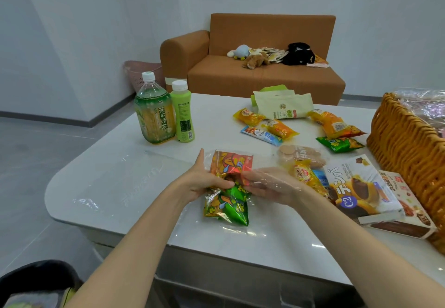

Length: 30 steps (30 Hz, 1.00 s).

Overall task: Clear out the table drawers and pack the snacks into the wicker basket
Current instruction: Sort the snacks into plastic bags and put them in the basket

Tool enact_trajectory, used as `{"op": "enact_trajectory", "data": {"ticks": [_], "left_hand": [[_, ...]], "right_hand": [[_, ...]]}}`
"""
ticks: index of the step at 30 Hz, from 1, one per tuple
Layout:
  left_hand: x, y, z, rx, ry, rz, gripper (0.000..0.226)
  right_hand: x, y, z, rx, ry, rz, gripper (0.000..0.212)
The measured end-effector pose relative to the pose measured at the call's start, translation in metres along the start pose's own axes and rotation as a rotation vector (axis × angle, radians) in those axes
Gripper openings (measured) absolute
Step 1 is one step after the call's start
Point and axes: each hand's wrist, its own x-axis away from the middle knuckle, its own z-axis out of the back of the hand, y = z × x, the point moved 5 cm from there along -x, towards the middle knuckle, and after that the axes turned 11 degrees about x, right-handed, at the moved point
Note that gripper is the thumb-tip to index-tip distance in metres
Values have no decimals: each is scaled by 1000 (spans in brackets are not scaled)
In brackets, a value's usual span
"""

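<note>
White and glossy, the table (134,187) fills the near part of a pale room, with an orange sofa (260,74) behind it carrying soft toys and a black bag. The wicker basket (407,149) stands at the table's right edge, its thick woven rope sides coarse and stiff; crinkled clear film shows over its far rim, and what lies inside cannot be seen.

Left of the basket, the snacks lie spread flat, probably laid out for sorting before packing: two cardboard boxes (361,187) just beside its wall, a clear bag of round biscuits (301,156), several small shiny orange and green packets (334,124), and a pale paper pouch (284,108) farther back. Two bottles (166,112), one large with tea, one slim and green, stand upright together, well to the left of the basket.

Nearest the camera, both hands meet over a clear plastic bag (224,187) holding glossy foil packets in orange and green. The left hand (207,180) pinches the bag's middle, fingers closed on it. The right hand (272,182) grips it from the other side through the loose, wrinkled film, which drapes over the fingers. Likely the bag is being gathered or twisted shut so its slippery packets travel to the basket as one bundle.
</note>
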Motion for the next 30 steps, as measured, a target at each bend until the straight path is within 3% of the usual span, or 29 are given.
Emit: {"op": "enact_trajectory", "data": {"ticks": [4,7,9,11,14,17,19,25,30], "left_hand": [[-3,0,2,7,30,-14,123],[-5,2,5,60,50,11,113],[-6,0,7,105,42,60,86],[-3,0,5,64,13,101,36],[-4,3,3,78,-42,66,27],[1,8,-2,110,-108,35,10],[1,9,-3,61,-108,-5,13],[-6,3,9,-95,-75,-16,79],[-12,1,7,57,12,-66,70]], "right_hand": [[-2,-12,-5,296,59,106,27],[0,-16,2,324,74,87,35],[3,-14,10,335,74,14,41],[7,-8,11,343,-8,-73,43],[7,-5,4,303,-106,-88,31],[3,-8,0,230,-63,-17,21],[0,-10,-2,145,-79,59,16],[13,-15,-11,279,-124,195,20],[15,-20,-12,142,-174,82,13]]}}
